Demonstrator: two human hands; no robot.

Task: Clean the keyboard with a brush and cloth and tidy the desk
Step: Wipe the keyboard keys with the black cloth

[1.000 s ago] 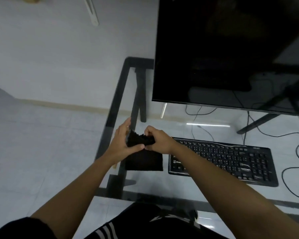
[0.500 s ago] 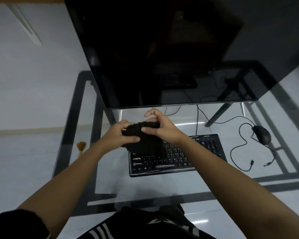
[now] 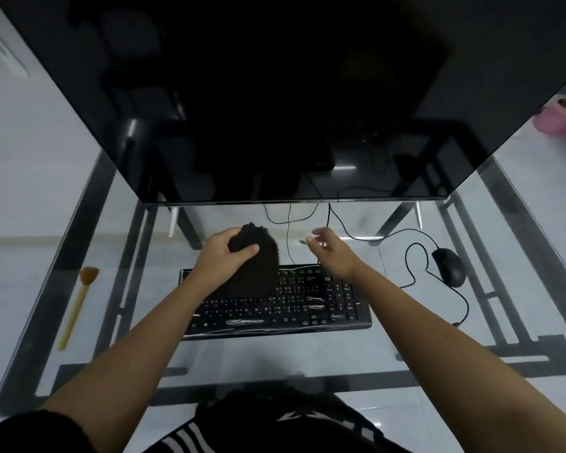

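Well — brush (image 3: pixel 76 308) lengthwise, bristles away

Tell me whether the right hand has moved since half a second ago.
Yes. The right hand has left the cloth and shifted rightward along the far edge of the keyboard.

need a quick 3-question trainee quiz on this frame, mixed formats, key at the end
1. True or false: the right hand holds the black cloth.
2. Where does the brush lie? A) in the right hand B) on the glass desk, left of the keyboard C) on the keyboard
3. Which device lies on the desk to the right of the keyboard?

Key
1. False: the left hand holds it; the right hand is open and holds nothing.
2. B
3. The wired mouse.
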